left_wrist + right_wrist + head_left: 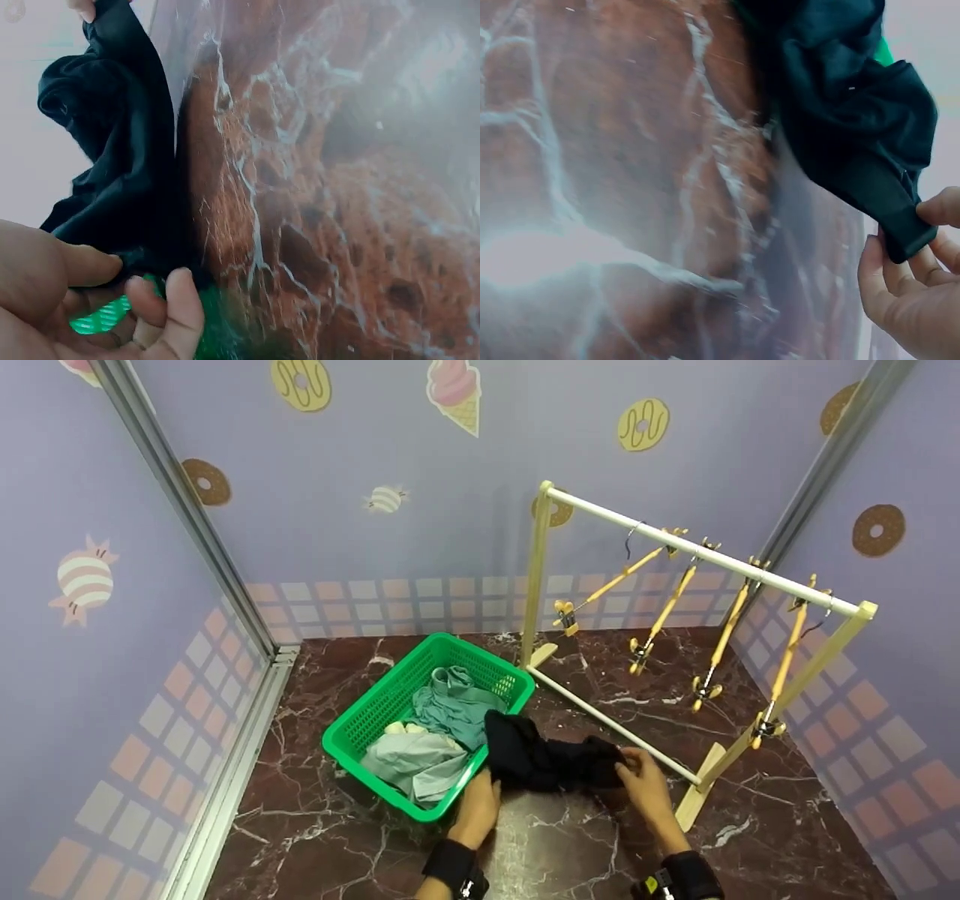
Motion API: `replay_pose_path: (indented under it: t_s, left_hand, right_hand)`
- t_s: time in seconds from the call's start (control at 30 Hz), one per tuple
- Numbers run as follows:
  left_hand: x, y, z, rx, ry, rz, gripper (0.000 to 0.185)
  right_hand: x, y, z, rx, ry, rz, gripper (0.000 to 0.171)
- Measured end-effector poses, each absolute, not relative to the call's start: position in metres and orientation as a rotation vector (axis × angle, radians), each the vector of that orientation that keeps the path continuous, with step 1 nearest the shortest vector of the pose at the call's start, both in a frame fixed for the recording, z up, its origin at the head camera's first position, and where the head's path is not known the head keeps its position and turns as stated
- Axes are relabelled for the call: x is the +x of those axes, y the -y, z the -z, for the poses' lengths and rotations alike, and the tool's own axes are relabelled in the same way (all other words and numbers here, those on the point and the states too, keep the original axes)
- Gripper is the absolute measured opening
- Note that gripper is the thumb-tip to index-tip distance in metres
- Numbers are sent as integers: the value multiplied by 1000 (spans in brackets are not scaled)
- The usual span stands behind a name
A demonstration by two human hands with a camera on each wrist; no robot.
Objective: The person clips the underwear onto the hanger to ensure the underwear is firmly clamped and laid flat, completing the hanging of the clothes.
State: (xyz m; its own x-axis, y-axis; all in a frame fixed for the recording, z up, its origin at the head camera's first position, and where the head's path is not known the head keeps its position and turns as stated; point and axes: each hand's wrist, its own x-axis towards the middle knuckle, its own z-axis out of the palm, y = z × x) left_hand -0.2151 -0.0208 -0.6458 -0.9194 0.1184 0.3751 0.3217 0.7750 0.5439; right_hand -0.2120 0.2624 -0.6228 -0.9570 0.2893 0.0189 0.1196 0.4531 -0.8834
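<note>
Left hand (478,802), at lower centre of the head frame, pinches one end of a black cloth garment (551,761) between thumb and fingers; right hand (646,791), at lower right of centre, pinches the other end the same way. Each wrist wears a black band (452,862).

Just beside the left hand, left of centre, sits a green plastic basket (386,705) with perforated walls. Inside, a crumpled teal garment (454,709) lies toward the upper right and a pale grey garment (412,757) toward the lower left. On the right stands a clothes rack (537,577) of light wooden uprights and white rails; its lower rail runs slantwise behind the right hand, near one wooden foot. Four yellow hangers with clips (673,604) hang from the top rail, above and right of the hands.

Bunched and dark, the black garment spans the gap between the hands, above the brown marbled floor (360,855). Its left part overlaps the basket's right rim in the head view; whether they touch cannot be told.
</note>
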Motion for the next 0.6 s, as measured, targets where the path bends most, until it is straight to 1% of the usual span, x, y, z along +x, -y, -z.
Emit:
replay_pose_path:
  t_s: [0.07, 0.13, 0.27, 0.3, 0.47, 0.53, 0.6]
  left_hand:
    - [-215, 21, 643, -368, 2736, 1079, 31]
    - [-213, 20, 640, -361, 2814, 1300, 28]
    - [-202, 17, 637, -359, 2946, 1539, 9]
    - [-199, 16, 636, -374, 2970, 1569, 7]
    - [-186, 12, 630, -467, 3029, 1672, 35]
    - [-183, 11, 626, -558, 3000, 1665, 42]
    - [-180, 10, 620, -694, 2940, 1605, 45]
  right_hand:
    - [-213, -269, 615, -364, 2507, -1488, 32]
    - [-216, -276, 607, -361, 2491, -1452, 31]
    - [-225, -289, 594, -334, 2494, -1370, 30]
    - [-228, -292, 592, -314, 2498, -1349, 30]
    - [-241, -291, 575, -101, 2474, -1329, 29]
    - [-245, -285, 566, 24, 2431, -1395, 29]
    - [-249, -278, 555, 146, 2380, -1518, 29]
